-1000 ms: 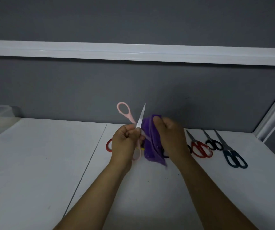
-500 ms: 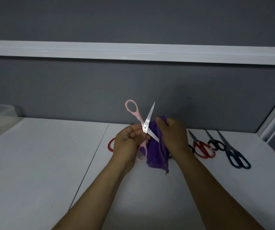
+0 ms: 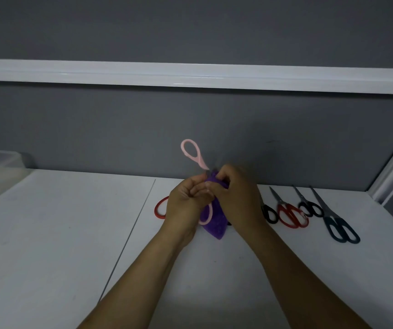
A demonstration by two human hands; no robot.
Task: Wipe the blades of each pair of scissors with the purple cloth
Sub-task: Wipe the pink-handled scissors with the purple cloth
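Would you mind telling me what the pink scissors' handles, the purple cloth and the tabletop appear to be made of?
The handles of the pink scissors look like smooth plastic: even colour, thin rounded loops. The purple cloth seems a soft fabric, perhaps microfibre: it hangs limp and looks speckled. The tabletop looks like matt white laminate or painted board; which, I cannot tell.
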